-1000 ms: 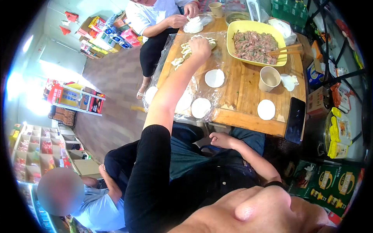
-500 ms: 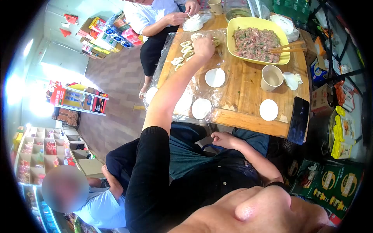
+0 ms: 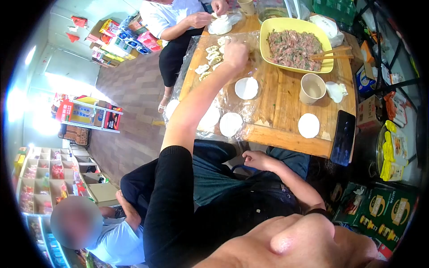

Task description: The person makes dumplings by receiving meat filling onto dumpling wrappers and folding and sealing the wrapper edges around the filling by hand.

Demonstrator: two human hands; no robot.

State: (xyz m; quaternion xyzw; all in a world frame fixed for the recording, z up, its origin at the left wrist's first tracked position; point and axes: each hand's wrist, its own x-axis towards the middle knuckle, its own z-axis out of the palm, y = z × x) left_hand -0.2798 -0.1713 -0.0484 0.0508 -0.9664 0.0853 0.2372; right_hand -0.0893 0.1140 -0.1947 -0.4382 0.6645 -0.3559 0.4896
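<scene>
Wht dumplings (image 3: pixel 215 60) — L hand (image 3: pixel 236 54), curled, adj.

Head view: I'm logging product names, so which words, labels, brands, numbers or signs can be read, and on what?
Nothing reads with certainty.
Red panel: characters too blurred.
Green box: lettering too small.
Yellow packets: print too blurred.
White packet: marks too small.
Brown carton: print too small.
Stacked packages: print too blurred.

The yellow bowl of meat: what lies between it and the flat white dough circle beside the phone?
A paper cup sits between the yellow bowl and the dough circle, with bare wooden table between cup and circle; the head view shows this.
</scene>
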